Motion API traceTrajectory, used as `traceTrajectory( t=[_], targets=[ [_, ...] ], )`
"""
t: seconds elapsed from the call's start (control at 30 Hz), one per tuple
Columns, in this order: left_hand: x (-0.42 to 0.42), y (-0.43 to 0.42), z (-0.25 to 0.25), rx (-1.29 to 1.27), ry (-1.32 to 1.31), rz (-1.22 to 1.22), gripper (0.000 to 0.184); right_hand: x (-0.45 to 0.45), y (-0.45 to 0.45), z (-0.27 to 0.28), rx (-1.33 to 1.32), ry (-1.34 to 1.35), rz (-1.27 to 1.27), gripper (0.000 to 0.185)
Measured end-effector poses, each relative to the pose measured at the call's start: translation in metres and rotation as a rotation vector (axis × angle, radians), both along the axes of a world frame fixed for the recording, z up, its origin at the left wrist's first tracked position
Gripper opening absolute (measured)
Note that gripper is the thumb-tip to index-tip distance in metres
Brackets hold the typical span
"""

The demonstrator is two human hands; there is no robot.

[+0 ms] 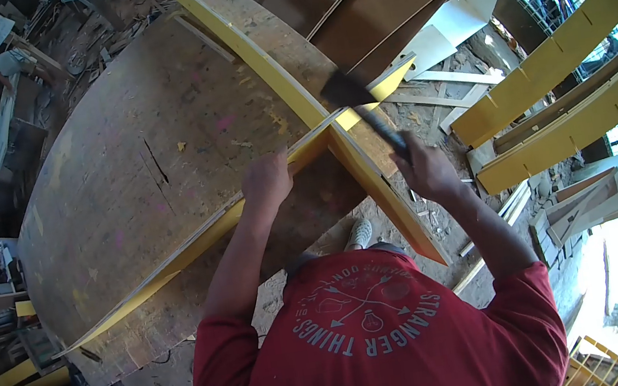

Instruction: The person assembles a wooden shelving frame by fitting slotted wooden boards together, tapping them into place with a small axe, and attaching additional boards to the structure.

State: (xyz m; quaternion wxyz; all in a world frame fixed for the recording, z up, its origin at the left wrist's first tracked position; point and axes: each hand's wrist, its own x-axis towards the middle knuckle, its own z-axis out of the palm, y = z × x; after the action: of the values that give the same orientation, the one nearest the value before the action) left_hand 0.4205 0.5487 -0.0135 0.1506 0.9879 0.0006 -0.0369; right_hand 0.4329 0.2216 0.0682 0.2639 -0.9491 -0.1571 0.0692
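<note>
Two long yellow boards cross on the workbench, both standing on edge. The first yellow board [200, 237] runs from the lower left to the upper right, and my left hand [267, 181] is closed over its top edge. The second yellow board [262, 64] crosses it just right of that hand and sticks out over the bench's near edge. In my right hand [429, 168] is the grey handle of a hammer [348, 91]. Its dark head is blurred by motion and hangs over the boards near their crossing; whether it touches them I cannot tell.
The worn wooden workbench [117, 142] carries paint stains and a dark crack. Brown panels [377, 7] lean beyond it. Slotted yellow boards [545, 62] stand at the right. Wood scraps litter the floor, and another person [10, 66] bends over a plank at the far left.
</note>
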Motion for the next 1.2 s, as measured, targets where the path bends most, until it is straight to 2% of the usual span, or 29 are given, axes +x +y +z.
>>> traceTrajectory(
  t=[0.07,0.1,0.2,0.23,0.3,0.4,0.43,0.53,0.63,0.73,0.77,0.87,0.9,1.0,1.13,1.2],
  targets=[
    [-0.005,0.000,-0.003,-0.003,-0.055,-0.020,0.029,0.008,-0.010,-0.023,-0.190,0.124,0.085,0.042],
    [-0.006,0.000,-0.009,0.001,-0.095,-0.035,0.029,0.012,-0.020,-0.033,-0.093,-0.010,0.146,0.042],
    [-0.006,0.001,-0.009,0.014,-0.201,-0.048,0.028,0.015,-0.011,0.012,-0.153,0.100,0.178,0.043],
    [-0.004,0.000,-0.005,0.017,-0.233,-0.049,0.028,0.015,-0.005,0.016,-0.117,0.063,0.153,0.042],
    [-0.002,-0.001,-0.002,0.004,-0.088,-0.021,0.034,0.004,0.003,0.015,-0.053,0.022,0.102,0.041],
    [-0.005,0.001,-0.001,0.003,0.019,-0.012,0.037,0.008,-0.005,-0.021,-0.114,0.031,0.057,0.040],
    [-0.001,0.000,0.000,0.002,0.021,-0.014,0.037,0.013,-0.005,-0.017,-0.232,0.081,0.099,0.041],
    [-0.002,0.001,-0.008,-0.014,-0.146,-0.045,0.036,0.025,-0.010,0.005,-0.139,0.119,0.173,0.044],
    [0.000,-0.001,-0.002,-0.001,-0.040,-0.019,0.035,0.010,0.000,0.028,-0.045,0.099,0.121,0.045],
    [0.001,0.000,-0.006,-0.001,0.023,-0.003,0.035,-0.001,0.010,0.025,0.063,0.029,-0.005,0.047],
    [0.001,0.002,-0.006,0.006,0.004,-0.006,0.033,0.000,0.008,0.015,0.039,0.052,-0.028,0.045],
    [0.000,0.000,-0.008,0.011,-0.041,-0.025,0.031,0.011,-0.006,-0.009,-0.264,0.174,0.095,0.042],
    [-0.003,0.001,-0.010,0.008,-0.032,-0.034,0.033,0.012,-0.014,-0.022,-0.151,0.127,0.117,0.039],
    [-0.001,-0.001,-0.004,0.014,-0.074,-0.034,0.036,0.020,-0.018,0.005,-0.158,0.079,0.195,0.040],
    [-0.003,-0.004,0.000,-0.004,-0.130,-0.028,0.030,0.003,-0.011,0.016,-0.045,0.056,0.087,0.040],
    [-0.003,-0.004,0.002,0.003,-0.060,-0.014,0.030,-0.004,-0.009,0.011,-0.023,0.014,-0.018,0.042]
  ],
)
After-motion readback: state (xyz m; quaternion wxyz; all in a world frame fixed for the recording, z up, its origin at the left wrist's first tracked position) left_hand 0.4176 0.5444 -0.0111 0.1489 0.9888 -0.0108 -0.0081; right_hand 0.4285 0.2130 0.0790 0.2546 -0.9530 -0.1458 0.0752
